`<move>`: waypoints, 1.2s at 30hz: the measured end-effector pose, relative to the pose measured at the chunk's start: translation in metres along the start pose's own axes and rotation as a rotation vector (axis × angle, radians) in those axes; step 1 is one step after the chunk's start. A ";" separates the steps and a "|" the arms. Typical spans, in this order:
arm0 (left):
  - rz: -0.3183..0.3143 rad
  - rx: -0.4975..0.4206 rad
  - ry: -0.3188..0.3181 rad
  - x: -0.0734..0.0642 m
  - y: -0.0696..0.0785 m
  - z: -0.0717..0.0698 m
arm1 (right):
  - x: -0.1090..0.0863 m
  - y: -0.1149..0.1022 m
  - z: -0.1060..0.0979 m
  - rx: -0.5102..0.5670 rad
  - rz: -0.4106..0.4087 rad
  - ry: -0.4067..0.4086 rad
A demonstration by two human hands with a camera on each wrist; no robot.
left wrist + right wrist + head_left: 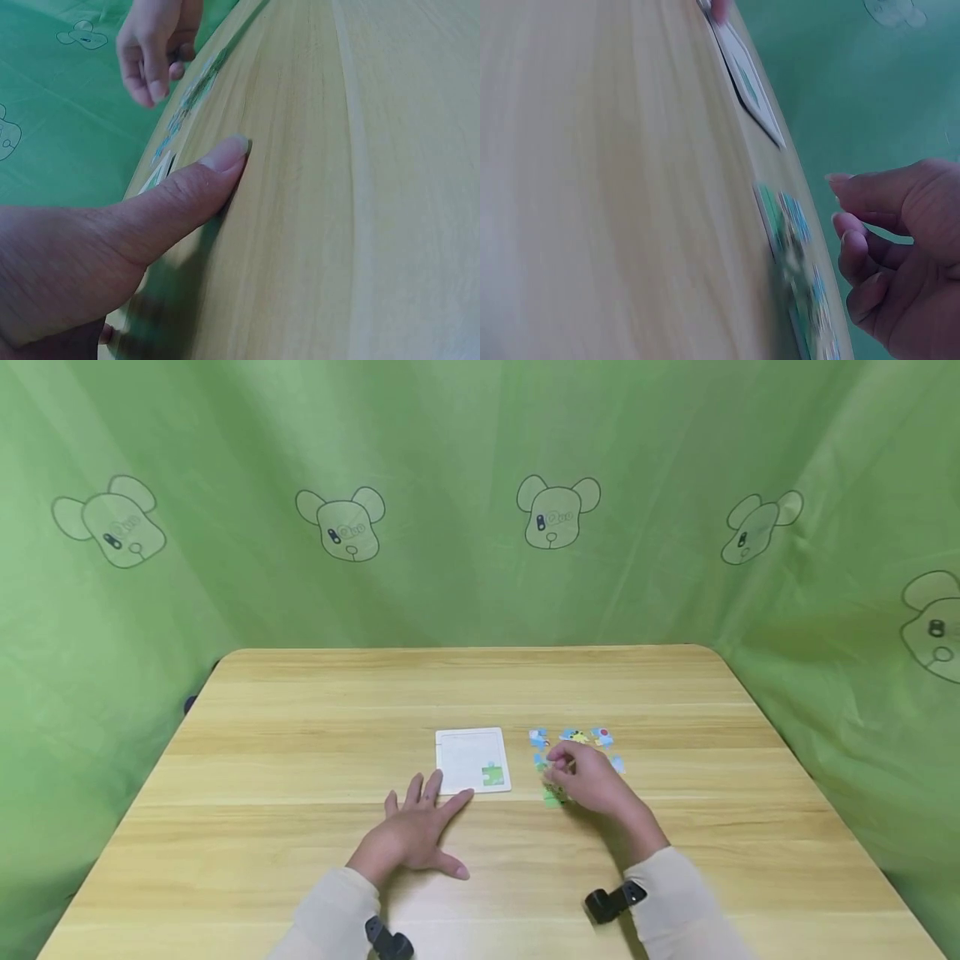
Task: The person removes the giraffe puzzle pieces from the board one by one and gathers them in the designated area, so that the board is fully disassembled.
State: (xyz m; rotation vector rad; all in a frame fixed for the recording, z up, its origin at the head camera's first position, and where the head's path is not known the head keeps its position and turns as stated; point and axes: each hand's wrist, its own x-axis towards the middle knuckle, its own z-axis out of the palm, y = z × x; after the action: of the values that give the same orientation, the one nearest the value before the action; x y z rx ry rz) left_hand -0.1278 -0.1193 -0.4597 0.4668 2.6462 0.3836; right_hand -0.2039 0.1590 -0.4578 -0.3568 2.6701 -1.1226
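Observation:
A white square puzzle tray (461,760) lies flat on the table, with one green puzzle piece (492,776) in its near right corner. My left hand (411,835) is spread beside it, fingertips on or at the tray's near left edge and thumb stretched out over the wood. To the right, my right hand (592,781) hovers above several loose puzzle pieces (602,737), partly covering them. Its fingers are loosely bent; in the right wrist view, thumb and index finger (877,191) stand apart and no piece shows between them. Green pieces (552,797) lie below that hand.
The wooden table (300,727) has rounded far corners. A green curtain (450,593) with mouse-head drawings hangs behind it and along both sides. Black wrist cameras (615,902) are strapped over both pale sleeves (682,902).

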 end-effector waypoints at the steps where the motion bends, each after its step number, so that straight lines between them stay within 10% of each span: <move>1: -0.001 0.000 0.000 0.000 0.000 0.000 | 0.002 -0.003 0.003 -0.001 -0.008 -0.003; 36: -0.005 0.023 -0.005 0.003 0.001 0.002 | 0.031 -0.035 0.051 -0.123 -0.135 -0.073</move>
State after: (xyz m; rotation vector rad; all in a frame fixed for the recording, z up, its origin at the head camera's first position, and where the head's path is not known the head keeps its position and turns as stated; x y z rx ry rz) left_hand -0.1290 -0.1170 -0.4616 0.4680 2.6489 0.3505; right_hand -0.2136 0.0916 -0.4702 -0.5963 2.6909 -0.9624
